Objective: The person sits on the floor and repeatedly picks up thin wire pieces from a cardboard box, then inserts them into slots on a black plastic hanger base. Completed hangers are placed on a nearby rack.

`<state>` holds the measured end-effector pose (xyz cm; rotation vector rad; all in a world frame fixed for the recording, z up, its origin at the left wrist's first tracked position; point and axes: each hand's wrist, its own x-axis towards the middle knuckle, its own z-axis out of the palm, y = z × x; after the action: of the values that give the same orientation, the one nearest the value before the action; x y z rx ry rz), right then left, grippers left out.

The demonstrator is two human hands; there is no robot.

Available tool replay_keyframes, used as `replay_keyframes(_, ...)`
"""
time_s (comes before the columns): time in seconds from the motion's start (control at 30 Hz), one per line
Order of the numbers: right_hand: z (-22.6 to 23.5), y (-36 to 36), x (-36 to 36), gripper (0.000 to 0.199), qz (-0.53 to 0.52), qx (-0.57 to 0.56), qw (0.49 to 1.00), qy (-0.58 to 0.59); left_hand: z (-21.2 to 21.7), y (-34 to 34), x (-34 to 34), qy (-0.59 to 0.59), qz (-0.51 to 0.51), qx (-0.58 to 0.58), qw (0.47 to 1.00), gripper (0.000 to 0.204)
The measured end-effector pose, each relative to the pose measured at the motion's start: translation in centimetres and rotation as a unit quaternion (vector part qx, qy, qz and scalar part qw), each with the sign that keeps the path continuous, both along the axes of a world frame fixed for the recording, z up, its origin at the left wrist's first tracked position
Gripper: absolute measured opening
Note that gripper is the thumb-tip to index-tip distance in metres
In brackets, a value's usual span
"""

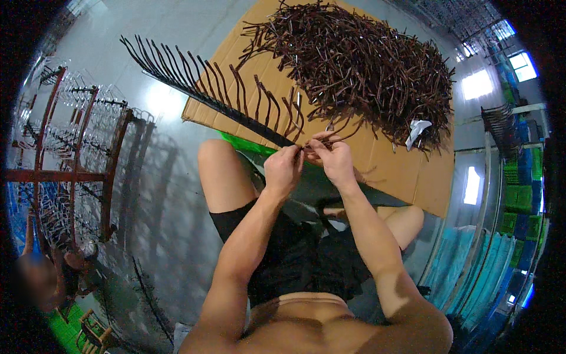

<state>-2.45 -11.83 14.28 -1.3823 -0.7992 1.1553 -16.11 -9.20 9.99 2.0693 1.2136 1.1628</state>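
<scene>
A long black bar (224, 109) slants from the far left down to my hands, with a row of curved, dark brown twig-like rods standing along its upper side. My left hand (283, 170) is closed around the near end of this bar. Pressed up against it, my right hand (333, 162) pinches a brown twig-like rod (345, 137) at the bar's end. The fingers hide where rod and bar meet. Just beyond my right hand lies a large heap of similar brown rods (365, 71).
A cardboard sheet (424, 183) lies under the heap, with a crumpled white scrap (417, 131) at its right. Rust-red racks (73, 176) with wire pieces stand at left, near another person (44, 277). Turquoise sheeting (471, 265) and green crates (519, 203) are at right.
</scene>
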Motion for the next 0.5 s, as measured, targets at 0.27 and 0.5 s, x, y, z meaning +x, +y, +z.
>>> replay_keyframes(0.27, -0.2, -0.1, -0.8, 0.014, 0.002, -0.018, 0.996, -0.083, 0.2, 0.0, -0.4, 0.028, -0.027, -0.038, 0.998, 0.012)
replay_keyframes(0.5, 1.3, 0.5, -0.6, 0.022, 0.122, 0.040, 0.899, -0.419, -0.1, 0.2, -0.1, 0.010, -0.019, -0.029, 0.999, 0.009)
